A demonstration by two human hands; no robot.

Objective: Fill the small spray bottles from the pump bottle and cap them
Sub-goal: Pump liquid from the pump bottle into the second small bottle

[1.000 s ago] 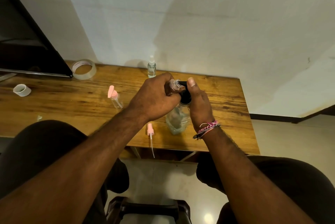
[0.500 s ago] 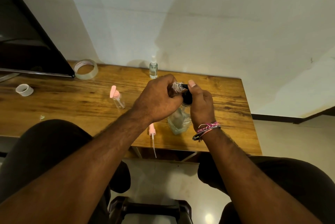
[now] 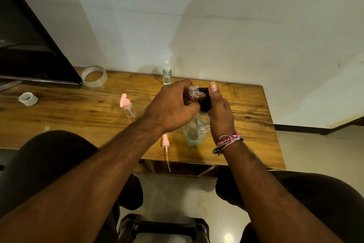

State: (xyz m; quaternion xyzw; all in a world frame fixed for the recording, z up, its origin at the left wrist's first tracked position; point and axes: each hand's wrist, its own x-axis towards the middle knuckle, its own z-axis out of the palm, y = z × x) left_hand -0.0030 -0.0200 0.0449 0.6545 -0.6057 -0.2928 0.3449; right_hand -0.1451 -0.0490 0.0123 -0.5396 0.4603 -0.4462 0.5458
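Note:
My left hand (image 3: pixel 173 108) grips a small clear spray bottle (image 3: pixel 192 91) with no cap, its threaded neck held against the black spout of the pump bottle (image 3: pixel 196 130). My right hand (image 3: pixel 218 111) is wrapped round the black pump head (image 3: pixel 204 103), thumb up on top. The pump bottle stands near the table's front edge with a little clear liquid in it. A loose pink spray cap (image 3: pixel 165 145) with its dip tube lies in front, overhanging the edge. A second small bottle with a pink cap (image 3: pixel 129 110) stands to the left. A capped clear spray bottle (image 3: pixel 167 73) stands by the wall.
The wooden table (image 3: pixel 252 124) ends at the right, close to my right hand. A roll of clear tape (image 3: pixel 94 76) and a small white roll (image 3: pixel 28 98) sit at the left. A dark monitor (image 3: pixel 29 46) leans at the far left. My knees are below the table edge.
Both hands stay in place at the pump head; only the camera view shifted slightly.

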